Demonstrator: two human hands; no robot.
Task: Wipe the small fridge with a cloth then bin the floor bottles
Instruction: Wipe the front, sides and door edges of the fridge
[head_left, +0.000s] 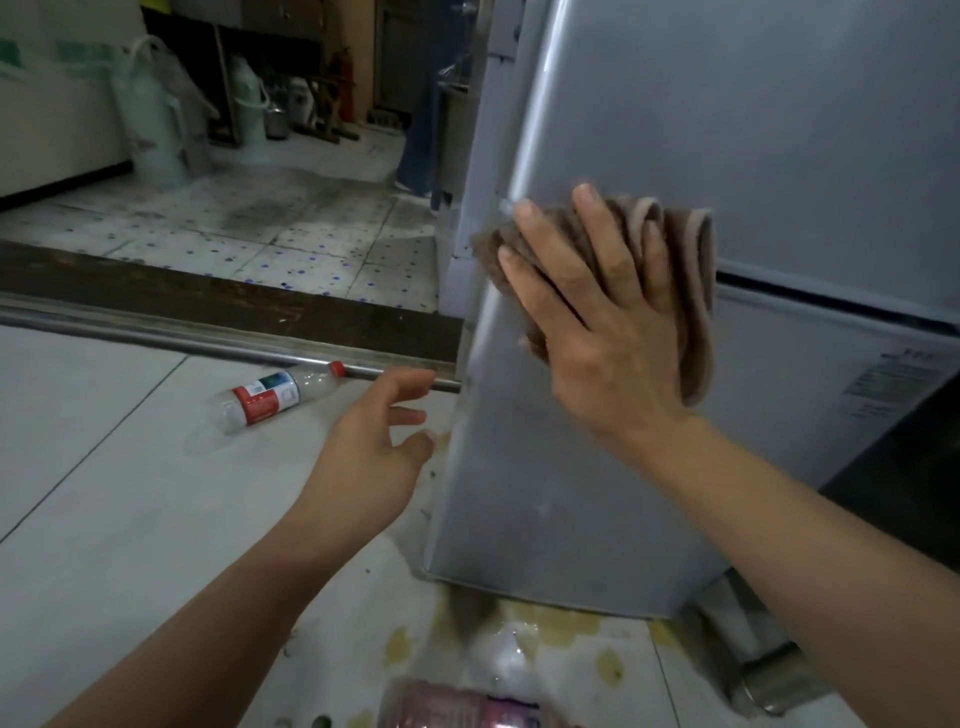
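We see the right hand (597, 322) laid flat against the grey side panel of the small fridge (779, 156), with the brown cloth (691, 291) trapped between palm and metal. Its fingers (535, 234) are straight and spread apart, pressing rather than gripping. The cloth is bunched: folds stick out beyond the fingertips at the upper left, near the fridge's front corner edge, and a longer fold hangs down past the outer edge of the hand on the right. The cloth sits just above the dark seam between the upper and lower fridge sections.

The left hand (374, 441) hovers lower, just beside the fridge's corner edge. Its fingers (410, 387) are loosely curled and apart, holding nothing. We cannot tell whether the fingertips touch the metal.

A clear plastic bottle (275, 397) with a red cap and a red-and-white label lies on its side on the pale tiled floor (104, 467), left of the left hand and apart from it, its cap end close to a metal door-track rail (208, 348). A second bottle (467, 706), pinkish and blurred, lies at the bottom edge of the view, near the fridge's foot. Yellowish stains (571, 629) and wet patches mark the floor between that bottle and the fridge base.

Beyond the rail, a spotted tile floor holds a pale green thermos jug (156, 124) and other clutter too dim to identify.
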